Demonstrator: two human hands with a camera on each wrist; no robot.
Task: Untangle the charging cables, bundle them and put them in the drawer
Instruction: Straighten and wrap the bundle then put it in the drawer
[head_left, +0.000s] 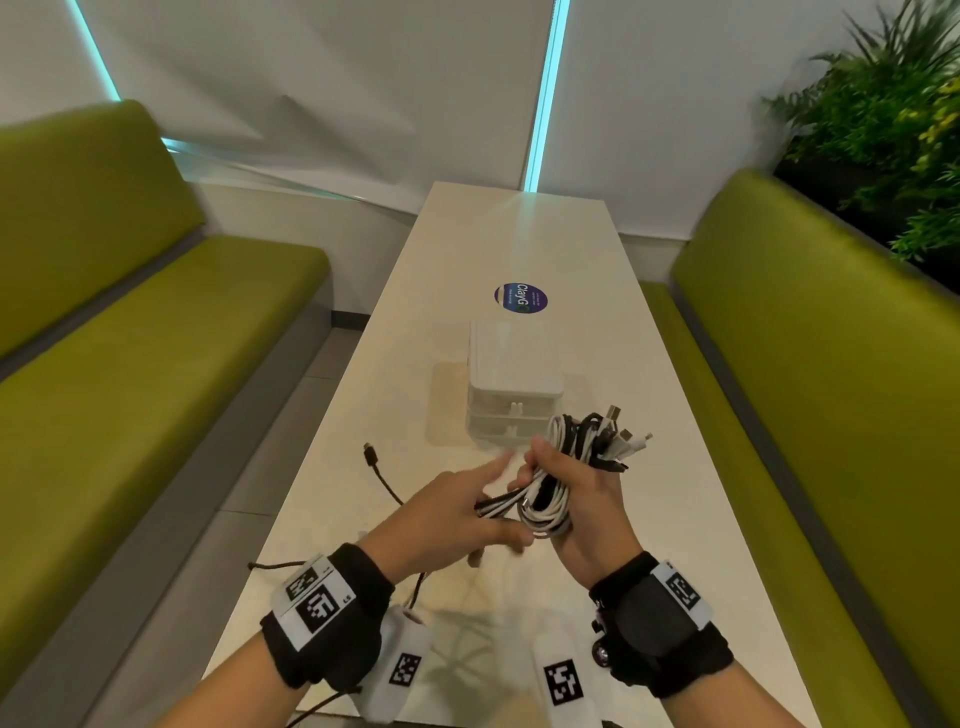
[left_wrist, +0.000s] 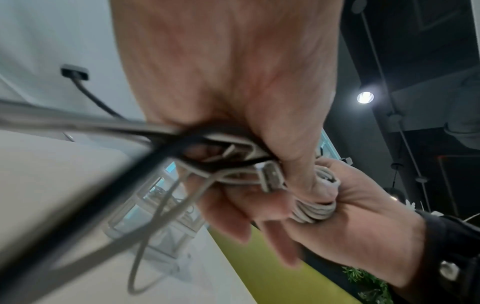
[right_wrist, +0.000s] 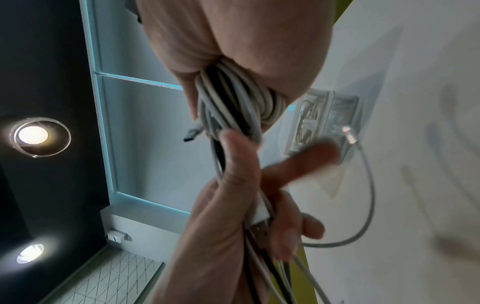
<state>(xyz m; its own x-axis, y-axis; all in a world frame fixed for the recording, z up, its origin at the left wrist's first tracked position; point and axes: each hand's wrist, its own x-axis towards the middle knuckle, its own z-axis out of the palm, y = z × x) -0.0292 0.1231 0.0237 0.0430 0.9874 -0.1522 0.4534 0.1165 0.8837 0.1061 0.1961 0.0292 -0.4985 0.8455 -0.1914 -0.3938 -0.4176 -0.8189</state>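
A loose black cable (head_left: 378, 470) trails on the table (head_left: 649, 467). The left hand (head_left: 452, 512) pinches cable ends; the right hand (head_left: 582, 499) grips the cable bundle (head_left: 576, 457) above the table, before the drawer box (head_left: 511, 384).

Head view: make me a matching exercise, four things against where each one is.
Things:
1. cable bundle
2. drawer box
3. round sticker
4. black cable

Places:
A. stuck flat on the table beyond the box
B. gripped in the right hand
C. loose on the table, left of the hands
D. standing mid-table, drawers shut

Pairs: 1-B, 2-D, 3-A, 4-C
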